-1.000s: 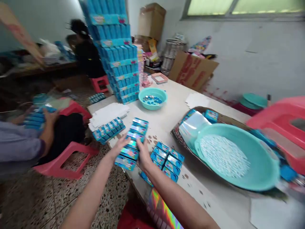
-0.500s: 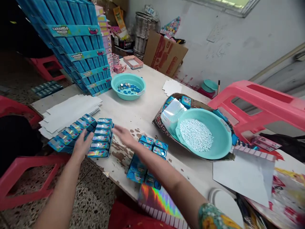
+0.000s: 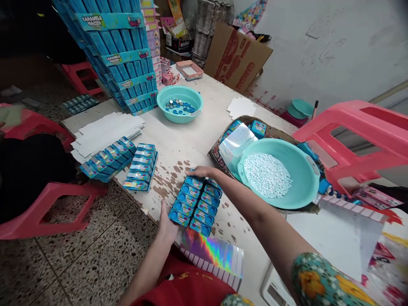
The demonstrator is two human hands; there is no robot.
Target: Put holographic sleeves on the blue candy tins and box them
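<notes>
Two side-by-side rows of small blue candy boxes (image 3: 194, 204), each with a round recess on top, lie near the front edge of the table. My right hand (image 3: 204, 172) curls its fingers over their far end. At the near left corner, my left hand (image 3: 167, 225) grips the boxes with its thumb up along the side; its other fingers are partly hidden. A shiny rainbow sheet (image 3: 212, 250) lies just in front of the boxes. To the left stand a short row of blue boxes (image 3: 140, 167) and another slanted row (image 3: 110, 157).
A turquoise basin (image 3: 274, 174) of white tablets rests on a cardboard box at right. Another basin (image 3: 180, 104) holds blue and silver pieces. Stacked blue display cartons (image 3: 117, 55) tower at back left, near white card sheets (image 3: 105, 131). Pink stools (image 3: 360, 140) flank the table.
Both hands have left the short row of blue boxes at left and moved right to the two side-by-side rows. The view has shifted too.
</notes>
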